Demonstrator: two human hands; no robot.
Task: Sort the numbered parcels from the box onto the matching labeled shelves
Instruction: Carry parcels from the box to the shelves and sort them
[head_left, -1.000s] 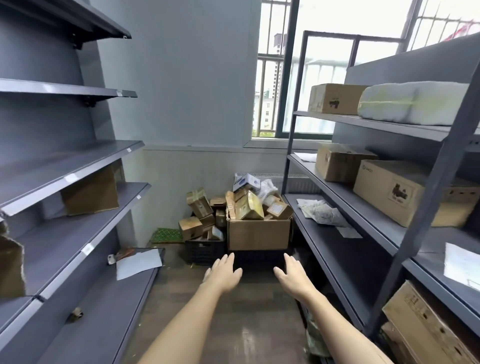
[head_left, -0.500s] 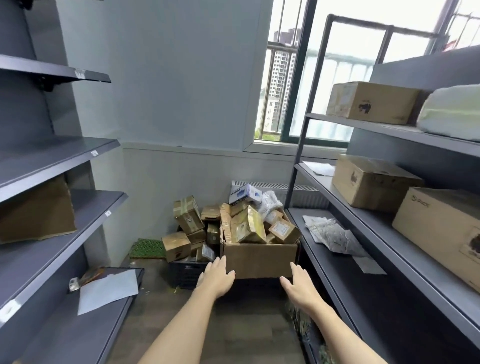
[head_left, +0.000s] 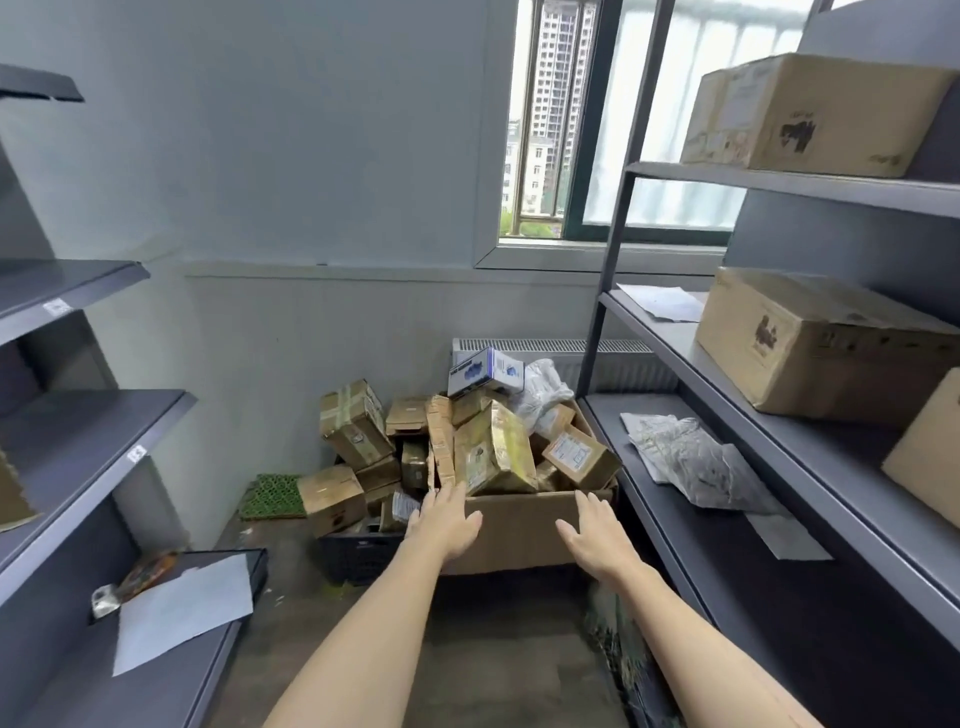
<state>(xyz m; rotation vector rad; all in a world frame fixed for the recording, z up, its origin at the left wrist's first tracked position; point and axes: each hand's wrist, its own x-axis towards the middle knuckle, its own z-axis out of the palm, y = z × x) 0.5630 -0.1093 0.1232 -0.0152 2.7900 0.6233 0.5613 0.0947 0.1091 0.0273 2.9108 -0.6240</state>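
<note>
Now closer to the box (head_left: 524, 525) than a second ago | left hand (head_left: 447, 519) and right hand (head_left: 595, 535) both spread flat, holding nothing | parcels (head_left: 493, 457) heaped just beyond the fingertips | picking can likely begin; shelves (head_left: 104, 441) flank both arms.

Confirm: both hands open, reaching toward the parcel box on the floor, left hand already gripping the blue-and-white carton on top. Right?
Not quite. In the head view the left hand grips nothing; it is open in front of the parcel box, well below the blue-and-white carton on top of the pile. The right hand is open too, reaching toward the box.
</note>
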